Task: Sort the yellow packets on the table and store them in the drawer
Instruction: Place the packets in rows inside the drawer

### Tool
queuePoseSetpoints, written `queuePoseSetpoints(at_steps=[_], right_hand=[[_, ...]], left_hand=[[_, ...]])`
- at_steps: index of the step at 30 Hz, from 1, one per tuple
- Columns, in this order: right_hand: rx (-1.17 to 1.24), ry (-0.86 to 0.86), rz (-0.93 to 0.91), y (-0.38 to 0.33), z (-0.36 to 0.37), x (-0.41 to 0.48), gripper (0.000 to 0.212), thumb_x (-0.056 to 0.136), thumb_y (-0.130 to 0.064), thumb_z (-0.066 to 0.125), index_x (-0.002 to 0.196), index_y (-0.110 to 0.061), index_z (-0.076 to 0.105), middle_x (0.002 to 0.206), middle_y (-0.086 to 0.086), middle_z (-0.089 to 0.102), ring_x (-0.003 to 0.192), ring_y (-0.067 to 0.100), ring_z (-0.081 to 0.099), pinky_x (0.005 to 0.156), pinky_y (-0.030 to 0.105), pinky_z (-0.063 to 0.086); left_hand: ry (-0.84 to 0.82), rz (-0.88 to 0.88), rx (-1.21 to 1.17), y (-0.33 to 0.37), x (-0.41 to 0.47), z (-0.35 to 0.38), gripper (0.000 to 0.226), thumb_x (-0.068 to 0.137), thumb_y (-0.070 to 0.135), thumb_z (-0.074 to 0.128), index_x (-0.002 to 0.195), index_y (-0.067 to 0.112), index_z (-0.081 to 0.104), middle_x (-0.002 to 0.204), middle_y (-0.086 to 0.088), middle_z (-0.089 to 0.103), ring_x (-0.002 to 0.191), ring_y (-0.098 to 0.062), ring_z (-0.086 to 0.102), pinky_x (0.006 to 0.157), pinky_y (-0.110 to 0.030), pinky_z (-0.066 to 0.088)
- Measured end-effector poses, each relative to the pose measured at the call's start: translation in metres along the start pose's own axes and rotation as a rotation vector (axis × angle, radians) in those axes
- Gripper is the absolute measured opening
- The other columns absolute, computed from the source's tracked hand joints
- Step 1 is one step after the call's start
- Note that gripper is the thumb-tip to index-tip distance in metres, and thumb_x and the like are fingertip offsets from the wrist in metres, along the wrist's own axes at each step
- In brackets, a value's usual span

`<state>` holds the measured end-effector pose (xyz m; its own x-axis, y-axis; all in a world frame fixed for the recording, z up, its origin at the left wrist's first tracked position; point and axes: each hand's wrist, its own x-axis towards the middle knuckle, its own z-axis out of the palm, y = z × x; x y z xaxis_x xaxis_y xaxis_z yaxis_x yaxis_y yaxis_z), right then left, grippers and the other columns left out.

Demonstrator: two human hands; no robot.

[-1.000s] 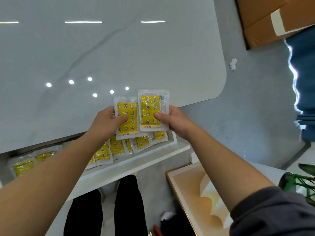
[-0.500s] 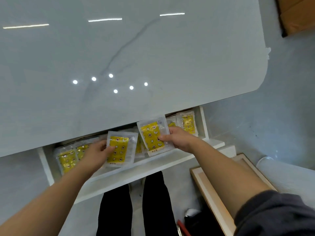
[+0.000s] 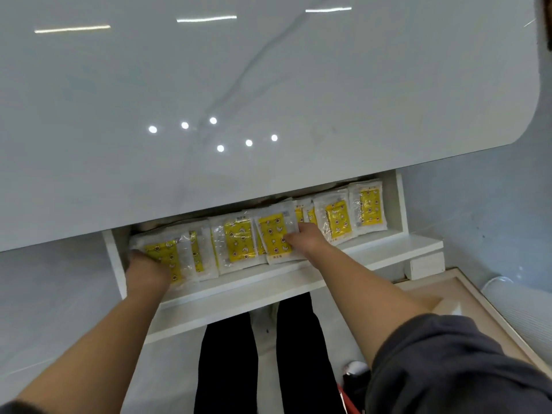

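Observation:
A white drawer [image 3: 298, 282] stands pulled out under the table edge, with a row of yellow packets in clear wrappers lying in it. My left hand [image 3: 146, 271] is at the drawer's left end and grips the lower left part of the leftmost yellow packet [image 3: 164, 253]; its fingertips are hidden. My right hand [image 3: 304, 239] pinches the right edge of a yellow packet [image 3: 273, 237] near the middle of the row. Another packet [image 3: 239, 240] lies between the two, and more packets [image 3: 369, 206] fill the right end.
The glossy white table top [image 3: 268, 100] overhangs the back of the drawer and hides the packets' upper ends. My dark trouser legs [image 3: 227, 363] stand below the drawer. A wooden-framed panel [image 3: 466, 297] lies on the floor at the right.
Both hands have come down from above the table into the drawer with their packets. The left hand has moved to the drawer's left end, and the right packet now lies in the row.

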<state>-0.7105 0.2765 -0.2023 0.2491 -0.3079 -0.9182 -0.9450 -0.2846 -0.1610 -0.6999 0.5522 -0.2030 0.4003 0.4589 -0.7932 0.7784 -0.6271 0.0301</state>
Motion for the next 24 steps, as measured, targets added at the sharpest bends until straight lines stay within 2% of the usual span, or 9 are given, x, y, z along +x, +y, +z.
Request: queuePoseSetpoints(at_steps=[4, 6, 9, 11, 13, 15, 17, 19, 24], right_hand=[[-0.427, 0.193, -0.044, -0.003, 0.003, -0.005, 0.023, 0.088, -0.027, 0.064, 0.105, -0.012, 0.060, 0.109, 0.010, 0.065, 0.095, 0.026, 0.063, 0.069, 0.029, 0.046], [-0.702, 0.343, -0.098, -0.008, 0.003, -0.015, 0.038, 0.089, -0.024, 0.062, 0.123, -0.011, 0.049, 0.118, 0.011, 0.058, 0.105, 0.028, 0.059, 0.073, 0.032, 0.046], [-1.051, 0.491, -0.343, -0.018, 0.014, -0.025, 0.059, 0.087, -0.021, 0.059, 0.139, -0.009, 0.033, 0.134, 0.015, 0.046, 0.122, 0.031, 0.047, 0.092, 0.040, 0.043], [-1.128, 0.416, -0.543, -0.028, 0.030, -0.028, 0.060, 0.084, -0.018, 0.058, 0.139, -0.011, 0.034, 0.137, 0.015, 0.043, 0.127, 0.031, 0.041, 0.100, 0.045, 0.037], [-1.103, 0.261, -0.676, -0.037, 0.050, -0.027, 0.065, 0.081, -0.016, 0.058, 0.141, -0.014, 0.034, 0.141, 0.013, 0.041, 0.132, 0.031, 0.036, 0.107, 0.048, 0.031], [-1.092, 0.114, -0.694, -0.046, 0.070, -0.022, 0.072, 0.082, -0.017, 0.060, 0.147, -0.015, 0.028, 0.148, 0.012, 0.034, 0.139, 0.030, 0.028, 0.115, 0.049, 0.021], [-1.117, 0.069, -0.677, -0.054, 0.085, -0.014, 0.075, 0.085, -0.021, 0.060, 0.149, -0.017, 0.022, 0.152, 0.010, 0.029, 0.142, 0.029, 0.023, 0.117, 0.049, 0.015], [-1.155, 0.077, -0.660, -0.059, 0.094, -0.006, 0.074, 0.086, -0.022, 0.057, 0.150, -0.019, 0.020, 0.153, 0.008, 0.027, 0.142, 0.028, 0.022, 0.118, 0.050, 0.013], [-1.214, 0.100, -0.693, -0.055, 0.099, -0.006, 0.066, 0.084, -0.019, 0.057, 0.145, -0.020, 0.030, 0.147, 0.008, 0.034, 0.137, 0.030, 0.028, 0.117, 0.051, 0.014]], left_hand=[[0.029, 0.001, 0.119, -0.004, -0.008, 0.002, 0.049, 0.093, 0.002, 0.045, 0.136, -0.011, 0.026, 0.131, -0.035, 0.046, 0.118, -0.049, 0.048, 0.094, -0.049, 0.040], [-0.024, 0.038, 0.301, -0.006, -0.015, 0.002, 0.050, 0.093, 0.007, 0.047, 0.137, -0.010, 0.029, 0.127, -0.031, 0.050, 0.113, -0.044, 0.053, 0.089, -0.045, 0.042], [-0.061, -0.067, 0.532, 0.002, -0.016, -0.005, 0.051, 0.093, 0.010, 0.045, 0.138, -0.003, 0.025, 0.135, -0.021, 0.046, 0.126, -0.035, 0.047, 0.101, -0.043, 0.036], [0.030, 0.029, 0.567, 0.010, -0.009, -0.010, 0.051, 0.092, 0.014, 0.044, 0.138, 0.003, 0.026, 0.135, -0.018, 0.048, 0.125, -0.034, 0.048, 0.101, -0.041, 0.035], [0.135, 0.319, 0.676, 0.014, 0.002, -0.010, 0.053, 0.093, 0.024, 0.042, 0.141, 0.007, 0.026, 0.137, -0.018, 0.043, 0.126, -0.035, 0.044, 0.099, -0.041, 0.036], [0.135, 0.543, 0.721, 0.016, 0.011, -0.008, 0.062, 0.092, 0.040, 0.048, 0.143, 0.013, 0.026, 0.144, -0.014, 0.035, 0.130, -0.033, 0.036, 0.100, -0.042, 0.034], [0.056, 0.572, 0.750, 0.014, 0.020, -0.005, 0.076, 0.087, 0.053, 0.054, 0.146, 0.019, 0.021, 0.150, -0.009, 0.025, 0.136, -0.031, 0.028, 0.103, -0.043, 0.033], [0.015, 0.592, 0.822, 0.006, 0.028, -0.001, 0.078, 0.086, 0.052, 0.056, 0.147, 0.020, 0.019, 0.151, -0.008, 0.020, 0.137, -0.030, 0.026, 0.105, -0.042, 0.032], [0.058, 0.733, 0.897, -0.013, 0.031, -0.005, 0.072, 0.087, 0.053, 0.051, 0.145, 0.019, 0.023, 0.147, -0.008, 0.030, 0.132, -0.029, 0.034, 0.108, -0.042, 0.031]])
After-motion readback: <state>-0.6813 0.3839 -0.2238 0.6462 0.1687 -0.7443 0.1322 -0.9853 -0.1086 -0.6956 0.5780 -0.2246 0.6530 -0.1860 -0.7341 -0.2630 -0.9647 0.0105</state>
